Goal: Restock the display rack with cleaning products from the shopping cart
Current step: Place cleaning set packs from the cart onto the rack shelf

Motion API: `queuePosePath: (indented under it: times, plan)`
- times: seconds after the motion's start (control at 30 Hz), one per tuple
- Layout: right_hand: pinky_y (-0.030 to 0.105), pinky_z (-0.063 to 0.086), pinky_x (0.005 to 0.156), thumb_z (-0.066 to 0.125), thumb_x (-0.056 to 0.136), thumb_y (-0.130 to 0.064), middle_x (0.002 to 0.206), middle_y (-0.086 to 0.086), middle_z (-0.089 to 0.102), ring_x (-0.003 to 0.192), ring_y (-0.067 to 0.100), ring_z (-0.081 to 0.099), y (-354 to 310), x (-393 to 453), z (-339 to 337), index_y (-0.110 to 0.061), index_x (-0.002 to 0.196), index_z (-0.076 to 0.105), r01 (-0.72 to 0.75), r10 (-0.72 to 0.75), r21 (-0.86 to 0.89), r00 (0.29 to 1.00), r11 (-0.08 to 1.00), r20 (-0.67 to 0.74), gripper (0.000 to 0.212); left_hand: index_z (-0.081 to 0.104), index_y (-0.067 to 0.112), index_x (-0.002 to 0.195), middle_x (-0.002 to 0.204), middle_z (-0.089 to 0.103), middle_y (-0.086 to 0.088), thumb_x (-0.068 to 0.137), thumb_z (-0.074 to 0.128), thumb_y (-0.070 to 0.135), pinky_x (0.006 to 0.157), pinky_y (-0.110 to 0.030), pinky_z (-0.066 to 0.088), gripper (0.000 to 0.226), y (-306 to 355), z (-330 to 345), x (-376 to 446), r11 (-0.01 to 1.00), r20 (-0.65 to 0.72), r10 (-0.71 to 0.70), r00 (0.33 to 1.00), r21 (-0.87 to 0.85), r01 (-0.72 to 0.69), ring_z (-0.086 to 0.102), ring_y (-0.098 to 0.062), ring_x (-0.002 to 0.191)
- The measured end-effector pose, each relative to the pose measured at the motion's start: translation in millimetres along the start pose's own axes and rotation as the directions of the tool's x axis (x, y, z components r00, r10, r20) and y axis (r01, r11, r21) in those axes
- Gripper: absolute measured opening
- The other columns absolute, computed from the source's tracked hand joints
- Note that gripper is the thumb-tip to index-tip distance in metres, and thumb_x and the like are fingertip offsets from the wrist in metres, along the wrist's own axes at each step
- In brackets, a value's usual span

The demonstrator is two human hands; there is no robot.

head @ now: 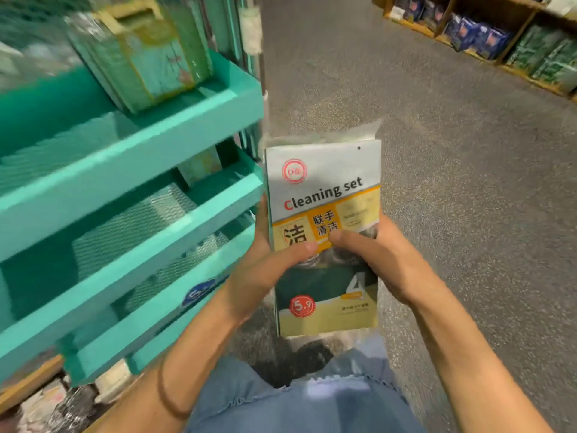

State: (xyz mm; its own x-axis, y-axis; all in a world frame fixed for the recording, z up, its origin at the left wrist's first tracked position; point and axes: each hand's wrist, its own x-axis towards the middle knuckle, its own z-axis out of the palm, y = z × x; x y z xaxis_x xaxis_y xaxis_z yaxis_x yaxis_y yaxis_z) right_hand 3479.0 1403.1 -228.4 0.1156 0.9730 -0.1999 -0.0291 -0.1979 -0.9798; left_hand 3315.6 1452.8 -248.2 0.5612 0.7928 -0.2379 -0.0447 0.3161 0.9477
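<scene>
A flat pack labelled "Cleaning set" (324,189), white, yellow and green with a red 5.9 price sticker, stands upright in front of me. My left hand (268,270) grips its left edge with the thumb across the front. My right hand (377,257) holds the right edge, thumb pressed on the yellow band. The teal display rack (175,132) with several tiered shelves stands just to the left of the pack. A teal and yellow packaged product (143,57) sits on its top shelf. The shopping cart is out of sight.
Grey speckled floor (452,167) stretches ahead and to the right. Wooden shelves (512,23) with blue and green packs line the far right. Packaged goods (46,404) lie low at the bottom left under the rack. A thin pole (262,73) rises behind the rack.
</scene>
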Motion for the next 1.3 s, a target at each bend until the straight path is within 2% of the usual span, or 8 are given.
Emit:
queuePosePath:
  times: [0.1,0.23,0.5,0.7,0.83,0.97,1.1,1.3]
  plan:
    - [0.023,0.054,0.072,0.068,0.070,-0.017,0.098,-0.001,0.072,0.090,0.012,0.069,58,22,-15,-0.004,0.114,0.057,0.072,-0.072,-0.041,0.997,0.997,-0.014,0.046,0.032,0.014,0.139,0.108,0.070,0.009,0.072,0.061,0.009,0.079,-0.019,0.052,0.073,-57,-2,36,0.997,0.007,0.075,0.997,-0.028,-0.075,0.065,-0.009,0.103]
    - [0.014,0.051,0.065,0.071,0.063,-0.015,0.096,-0.002,0.073,0.086,0.008,0.069,141,43,-30,-0.001,0.119,0.052,0.147,-0.148,-0.025,0.989,0.989,-0.030,0.060,0.026,0.019,0.144,0.114,0.068,0.003,0.067,0.070,0.007,0.074,-0.022,0.054,0.089,-141,-14,72,0.989,0.006,0.148,0.989,-0.016,-0.148,0.066,-0.015,0.102]
    - [0.016,0.052,0.069,0.069,0.064,-0.009,0.095,-0.002,0.073,0.087,0.010,0.069,278,79,-34,0.005,0.116,0.053,0.242,-0.242,-0.015,0.970,0.970,-0.004,0.056,0.023,0.016,0.143,0.113,0.069,0.001,0.072,0.060,0.002,0.073,-0.019,0.053,0.081,-267,-43,110,0.962,0.083,0.272,0.959,-0.014,-0.271,0.067,-0.012,0.100]
    - [0.017,0.052,0.070,0.070,0.062,-0.012,0.093,-0.005,0.074,0.087,0.008,0.069,328,95,-19,-0.007,0.105,0.061,0.306,-0.301,-0.080,0.951,0.949,0.069,0.045,0.008,0.013,0.147,0.125,0.060,-0.001,0.067,0.067,0.002,0.078,-0.018,0.052,0.101,-322,-70,119,0.926,0.048,0.373,0.927,0.035,-0.375,0.064,-0.007,0.103]
    - [0.018,0.053,0.070,0.085,0.050,-0.028,0.095,-0.004,0.074,0.090,0.011,0.070,366,99,-9,-0.016,0.101,0.065,0.312,-0.300,-0.078,0.945,0.947,0.133,0.057,0.011,0.015,0.147,0.109,0.065,0.009,0.068,0.062,-0.001,0.070,-0.015,0.052,0.095,-360,-84,113,0.937,-0.015,0.350,0.937,-0.006,-0.350,0.067,-0.003,0.092]
    - [0.024,0.056,0.073,0.083,0.043,-0.058,0.098,-0.005,0.073,0.091,0.013,0.070,392,96,-4,-0.016,0.107,0.064,0.247,-0.230,-0.140,0.965,0.959,0.127,0.079,0.006,0.017,0.149,0.124,0.061,0.000,0.072,0.064,-0.001,0.075,-0.019,0.053,0.098,-387,-94,104,0.964,-0.024,0.263,0.965,-0.026,-0.263,0.065,-0.009,0.103]
    - [0.017,0.054,0.068,0.082,0.055,-0.034,0.094,-0.010,0.073,0.088,0.009,0.070,407,99,-3,-0.019,0.102,0.066,0.237,-0.215,-0.147,0.964,0.960,0.154,0.052,0.003,0.018,0.150,0.133,0.055,-0.002,0.072,0.070,0.006,0.084,-0.024,0.053,0.103,-404,-101,106,0.976,-0.056,0.217,0.975,0.014,-0.216,0.060,-0.012,0.112]
    - [0.014,0.053,0.067,0.077,0.051,-0.044,0.093,-0.008,0.074,0.087,0.009,0.070,432,99,1,-0.016,0.096,0.071,0.235,-0.204,-0.166,0.962,0.958,0.181,0.054,0.004,0.023,0.149,0.128,0.059,0.002,0.069,0.073,0.014,0.083,-0.024,0.052,0.106,-434,-108,104,0.982,-0.062,0.189,0.980,0.004,-0.189,0.059,-0.015,0.115]
